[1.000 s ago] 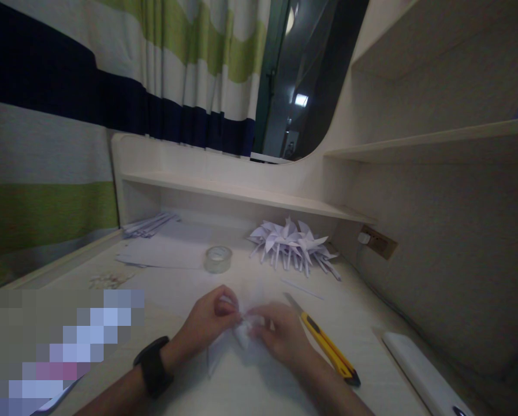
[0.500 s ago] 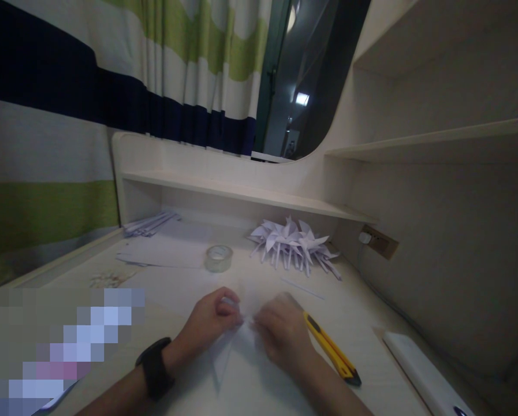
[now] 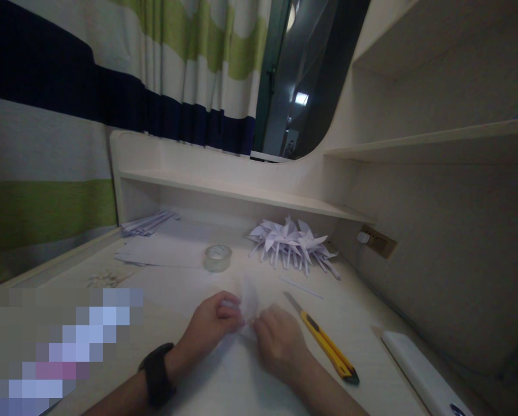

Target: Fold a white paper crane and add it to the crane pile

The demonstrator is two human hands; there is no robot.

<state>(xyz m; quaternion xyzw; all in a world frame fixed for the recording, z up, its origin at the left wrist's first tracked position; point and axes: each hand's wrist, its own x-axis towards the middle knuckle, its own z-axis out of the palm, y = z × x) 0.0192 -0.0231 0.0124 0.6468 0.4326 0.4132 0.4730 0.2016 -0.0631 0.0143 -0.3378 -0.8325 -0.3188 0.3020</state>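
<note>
Pinching white paper piece [image 3: 249,300] between left hand [image 3: 211,323] and right hand [image 3: 280,344], both grips closed on it above desk [image 3: 371,323]; judgement: align edges before creasing, stay clear of yellow cutter [image 3: 325,342].

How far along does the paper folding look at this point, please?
Done: a pile of folded paper pieces lies by the back shelf. In hand: the left hand and right hand pinch one small white paper between them. Left: unfolded sheets remain stacked behind the tape roll.
</note>
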